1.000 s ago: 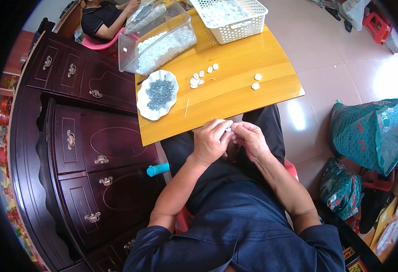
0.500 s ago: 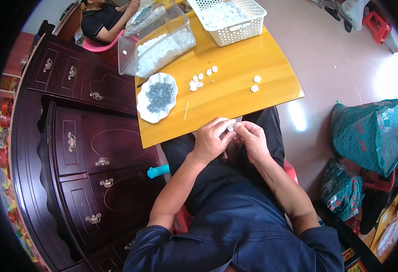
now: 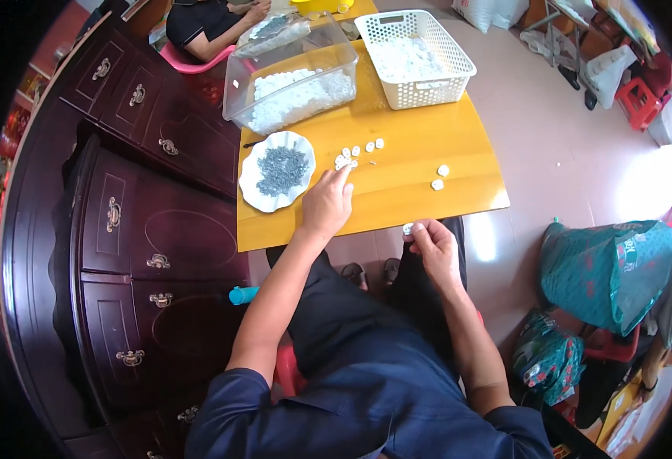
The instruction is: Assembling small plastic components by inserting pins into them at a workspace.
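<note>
My right hand (image 3: 438, 249) is closed in a pinch on a small white plastic piece (image 3: 408, 229) with dark spots, just off the near edge of the table (image 3: 412, 206). My left hand (image 3: 328, 203) reaches over the tabletop with its fingers stretched out. Its fingertips are at a cluster of similar white pieces (image 3: 341, 162) and partly cover them. Several more lie in a row behind, among them one white piece (image 3: 380, 143). Farther right sit two others, one of them a white piece (image 3: 437, 184). Left of my left hand stands a scalloped white dish (image 3: 253, 195) holding small dark grey parts.
A clear plastic bin (image 3: 233, 107) and a white perforated basket (image 3: 428, 96) hold many white pieces at the back. Another person (image 3: 206, 30) sits beyond. Dark wooden drawers (image 3: 160, 229) line the left. Teal bags (image 3: 604, 268) stand on the right.
My hands, together before, are now apart. The left has moved forward to the white pieces; the right keeps a white piece near the table edge. The head view has shifted.
</note>
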`<state>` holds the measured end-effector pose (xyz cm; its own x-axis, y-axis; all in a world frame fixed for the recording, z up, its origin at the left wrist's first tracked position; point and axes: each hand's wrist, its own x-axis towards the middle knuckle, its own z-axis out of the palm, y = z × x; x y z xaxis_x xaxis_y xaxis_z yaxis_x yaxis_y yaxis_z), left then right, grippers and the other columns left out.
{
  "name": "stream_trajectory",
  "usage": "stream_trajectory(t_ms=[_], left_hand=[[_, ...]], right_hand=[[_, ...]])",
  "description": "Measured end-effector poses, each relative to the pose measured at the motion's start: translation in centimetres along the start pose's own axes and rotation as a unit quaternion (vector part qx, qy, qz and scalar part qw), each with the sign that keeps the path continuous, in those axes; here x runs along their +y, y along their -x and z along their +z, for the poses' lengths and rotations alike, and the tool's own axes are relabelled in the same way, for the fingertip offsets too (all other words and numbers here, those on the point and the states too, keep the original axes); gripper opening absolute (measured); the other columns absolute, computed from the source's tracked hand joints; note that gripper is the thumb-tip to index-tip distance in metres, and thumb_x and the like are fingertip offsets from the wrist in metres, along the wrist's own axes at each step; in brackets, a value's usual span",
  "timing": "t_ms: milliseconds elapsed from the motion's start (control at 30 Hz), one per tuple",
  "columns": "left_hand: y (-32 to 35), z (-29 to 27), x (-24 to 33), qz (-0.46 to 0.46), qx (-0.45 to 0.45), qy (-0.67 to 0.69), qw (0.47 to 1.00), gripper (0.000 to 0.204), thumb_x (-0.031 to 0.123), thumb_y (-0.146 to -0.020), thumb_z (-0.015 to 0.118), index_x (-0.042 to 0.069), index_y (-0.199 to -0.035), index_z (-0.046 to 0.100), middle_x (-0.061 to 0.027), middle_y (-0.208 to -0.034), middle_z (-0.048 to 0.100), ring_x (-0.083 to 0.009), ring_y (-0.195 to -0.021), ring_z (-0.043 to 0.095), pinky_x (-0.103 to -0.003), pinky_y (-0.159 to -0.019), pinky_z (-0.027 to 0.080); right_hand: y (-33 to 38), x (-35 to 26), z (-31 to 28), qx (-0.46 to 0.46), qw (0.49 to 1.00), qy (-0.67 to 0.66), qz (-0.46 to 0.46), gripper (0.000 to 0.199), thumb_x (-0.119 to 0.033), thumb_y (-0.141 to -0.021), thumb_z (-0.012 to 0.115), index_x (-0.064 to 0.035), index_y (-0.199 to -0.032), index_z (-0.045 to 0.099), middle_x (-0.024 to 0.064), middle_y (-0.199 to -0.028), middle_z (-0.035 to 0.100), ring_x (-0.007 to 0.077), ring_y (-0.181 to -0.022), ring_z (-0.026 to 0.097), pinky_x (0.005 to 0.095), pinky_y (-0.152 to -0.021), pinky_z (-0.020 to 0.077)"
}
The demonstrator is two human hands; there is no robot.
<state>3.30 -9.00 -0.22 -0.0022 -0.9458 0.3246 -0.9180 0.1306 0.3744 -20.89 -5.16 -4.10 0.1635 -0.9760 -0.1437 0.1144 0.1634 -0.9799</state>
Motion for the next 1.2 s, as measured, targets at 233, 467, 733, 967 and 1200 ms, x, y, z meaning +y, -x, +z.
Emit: stream_trajectory(t_ms=[233, 467, 733, 967, 1200], left_hand=[[-0.9, 0.5, 0.1, -0.020, -0.028, -0.006, 0.999, 0.037, 0.017, -0.093, 0.061, 0.008, -0.130, 0.061, -0.0174, -0.103, 0.066, -0.0384, -0.090, 0.067, -0.047, -0.079, 0.055], [-0.9, 1.8, -1.0, -0.012, -0.027, -0.007, 1.000, 0.038, 0.020, -0.094, 0.061, 0.003, -0.128, 0.063, -0.0189, -0.111, 0.068, -0.0370, -0.094, 0.068, -0.044, -0.080, 0.056], [0.5, 1.6, -0.5, 0.053, 0.000, -0.067, 0.996, 0.038, 0.022, -0.092, 0.065, 0.001, -0.124, 0.064, -0.0169, -0.100, 0.068, -0.0339, -0.082, 0.069, -0.046, -0.069, 0.057], [2.2, 0.7, 0.7, 0.093, 0.018, -0.063, 0.993, 0.039, 0.020, -0.089, 0.068, 0.001, -0.123, 0.065, -0.0145, -0.094, 0.064, -0.0309, -0.089, 0.065, -0.043, -0.076, 0.053], [2.7, 0.8, 0.1, 0.092, 0.071, -0.019, 0.993, 0.032, 0.017, -0.085, 0.074, 0.007, -0.114, 0.071, -0.0094, -0.087, 0.062, -0.0291, -0.086, 0.064, -0.043, -0.075, 0.052]], right_hand=[[-1.8, -0.9, -1.7, 0.003, 0.995, 0.103, -0.007, 0.025, -0.021, -0.100, 0.060, 0.0000, -0.092, 0.069, 0.0023, -0.075, 0.068, 0.0082, -0.066, 0.060, 0.0247, -0.063, 0.0492], [-4.8, -1.7, -2.7, 0.017, 0.990, 0.136, -0.044, 0.026, -0.023, -0.098, 0.061, -0.0004, -0.087, 0.069, 0.0018, -0.069, 0.067, 0.0087, -0.062, 0.060, 0.0256, -0.061, 0.0490], [-5.9, -4.3, -2.7, 0.058, 0.953, 0.285, -0.089, 0.025, -0.021, -0.097, 0.060, 0.0018, -0.089, 0.069, 0.0056, -0.070, 0.066, 0.0129, -0.064, 0.062, 0.0295, -0.063, 0.0495], [-6.9, -5.0, -3.0, 0.080, 0.890, 0.422, -0.151, 0.025, -0.022, -0.093, 0.063, 0.0011, -0.088, 0.071, 0.0148, -0.070, 0.068, 0.0258, -0.065, 0.068, 0.0351, -0.065, 0.0525], [-7.3, -5.1, -2.3, 0.087, 0.860, 0.481, -0.147, 0.024, -0.024, -0.096, 0.061, -0.0025, -0.095, 0.072, 0.0232, -0.083, 0.070, 0.0413, -0.082, 0.070, 0.0471, -0.076, 0.0547]])
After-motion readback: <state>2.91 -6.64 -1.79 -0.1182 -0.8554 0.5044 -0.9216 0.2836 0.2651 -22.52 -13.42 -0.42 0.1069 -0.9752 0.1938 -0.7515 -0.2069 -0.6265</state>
